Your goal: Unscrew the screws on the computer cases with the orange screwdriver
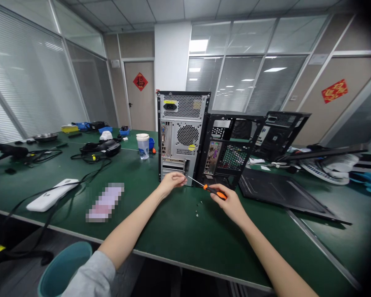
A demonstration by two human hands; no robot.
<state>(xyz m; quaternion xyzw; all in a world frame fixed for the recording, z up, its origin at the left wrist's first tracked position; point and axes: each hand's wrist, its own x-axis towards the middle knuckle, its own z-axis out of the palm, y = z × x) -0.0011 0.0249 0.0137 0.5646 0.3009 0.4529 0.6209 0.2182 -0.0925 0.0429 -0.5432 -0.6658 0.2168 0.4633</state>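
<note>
A silver computer case (181,123) stands upright on the green table, its rear panel facing me. My right hand (230,202) grips an orange and black screwdriver (215,192) whose thin shaft points left at the lower right of that panel. Close to the screwdriver's tip, my left hand (173,182) is held at the expansion slots (173,167) with fingers pinched together; whatever lies between them is hidden. Several small screws (197,214) lie loose on the table below the case.
Beside it stands a black computer case (225,152), with another case (278,134) farther right. A dark side panel (284,192) lies flat. To the left are a plastic cup (143,146), a blurred-out phone-shaped item (106,202), a white device (52,194) and cables.
</note>
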